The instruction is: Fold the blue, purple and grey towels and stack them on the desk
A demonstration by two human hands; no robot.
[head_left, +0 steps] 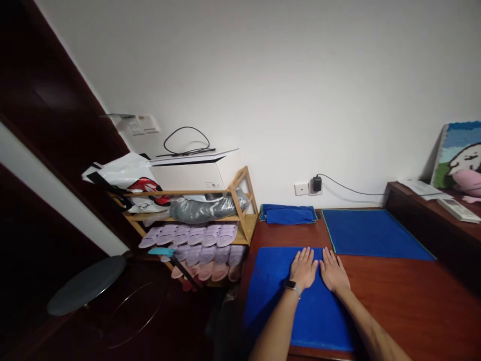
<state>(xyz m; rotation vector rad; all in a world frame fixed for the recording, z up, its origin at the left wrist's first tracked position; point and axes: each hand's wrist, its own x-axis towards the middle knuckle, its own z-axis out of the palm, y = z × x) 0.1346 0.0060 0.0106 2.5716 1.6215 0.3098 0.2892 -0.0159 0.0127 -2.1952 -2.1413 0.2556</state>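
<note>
Both hands rest palm down near the far edge of a blue cloth (278, 301) spread on the brown wooden table. My left hand (303, 268), with a watch on its wrist, lies on the cloth with fingers stretched out. Close beside it, my right hand (333, 271) lies flat at the cloth's right edge, fingers extended. Neither hand holds anything. A folded blue cloth (289, 214) sits by the wall, and another blue cloth with a green edge (376, 233) is spread at the table's back right.
A wooden rack (246, 230) with rows of slippers, a white box (188, 175) and bags stands left of the table. A round stool (88, 286) is at the far left. A raised ledge (421, 213) bounds the right, and a charger (317, 183) is plugged into the wall.
</note>
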